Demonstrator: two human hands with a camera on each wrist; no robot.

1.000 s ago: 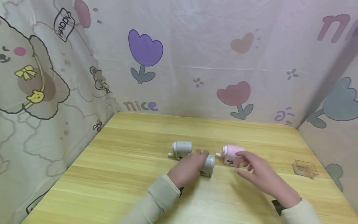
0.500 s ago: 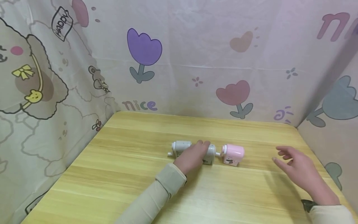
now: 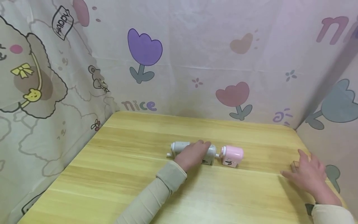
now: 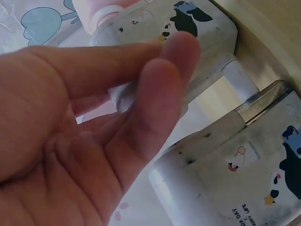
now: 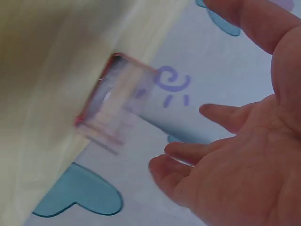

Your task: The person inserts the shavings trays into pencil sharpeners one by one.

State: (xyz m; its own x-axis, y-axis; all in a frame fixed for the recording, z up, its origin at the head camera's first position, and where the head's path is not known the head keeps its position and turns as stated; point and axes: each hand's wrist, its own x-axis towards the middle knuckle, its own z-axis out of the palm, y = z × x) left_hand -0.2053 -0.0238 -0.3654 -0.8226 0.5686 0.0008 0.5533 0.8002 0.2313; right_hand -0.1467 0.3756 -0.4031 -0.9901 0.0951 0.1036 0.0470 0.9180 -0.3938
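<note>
The bench carries everything I see. My left hand bends over the middle grey sharpener; whether its fingers grip, I can't tell. My right hand has its fingers released and spread. Between the left grey sharpener and the pink sharpener stands the middle one. Near my right hand is a small clear box.

2 grey crank devices and 1 pink device, upright in a row; clear box apart

A screened-off nook, shown by cartoon-printed cloth on 3 sides of a wood-grain table.
</note>
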